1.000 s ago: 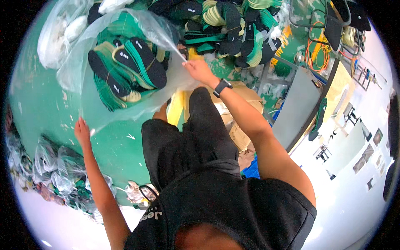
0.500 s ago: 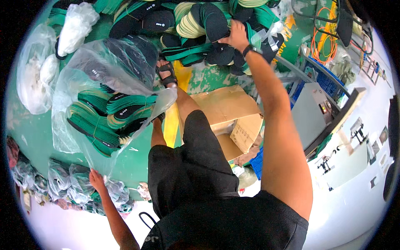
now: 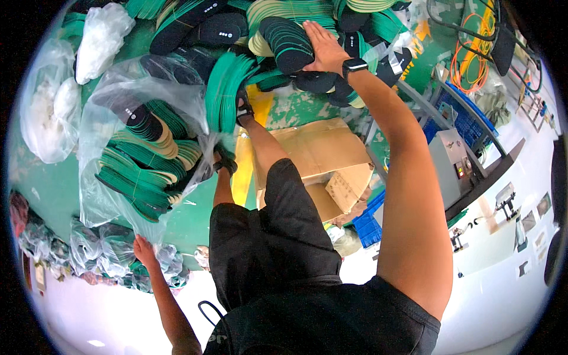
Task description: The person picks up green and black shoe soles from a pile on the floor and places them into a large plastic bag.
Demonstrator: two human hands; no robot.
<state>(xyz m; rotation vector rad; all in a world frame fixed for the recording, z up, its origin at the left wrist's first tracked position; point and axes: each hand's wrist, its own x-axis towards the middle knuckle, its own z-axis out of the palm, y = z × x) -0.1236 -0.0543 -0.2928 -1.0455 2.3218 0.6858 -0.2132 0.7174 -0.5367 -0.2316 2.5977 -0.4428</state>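
Note:
My left hand (image 3: 144, 249) is closed on the edge of a clear plastic bag (image 3: 97, 204), pulling it taut. Inside the bag lie several tied bundles of green and black shoe insoles (image 3: 133, 177). My right hand (image 3: 325, 48), with a dark band on the wrist, rests with fingers stretched out against a black and green insole bundle (image 3: 285, 47) in the pile at the top. A green insole bundle (image 3: 228, 94) stands on edge between the bag's mouth and my foot; how it is supported I cannot tell.
An open cardboard box (image 3: 319, 145) sits right of my legs. White plastic-wrapped bundles (image 3: 105, 41) lie at far left, and more bagged goods (image 3: 106, 248) line the wall. On the right are a grey machine cabinet (image 3: 447, 160) and an orange hose (image 3: 470, 65).
A green insole bundle now stands upright by the bag's mouth, and the bundles in the bag have shifted. My right hand has spread flat against the pile; my left hand has barely moved.

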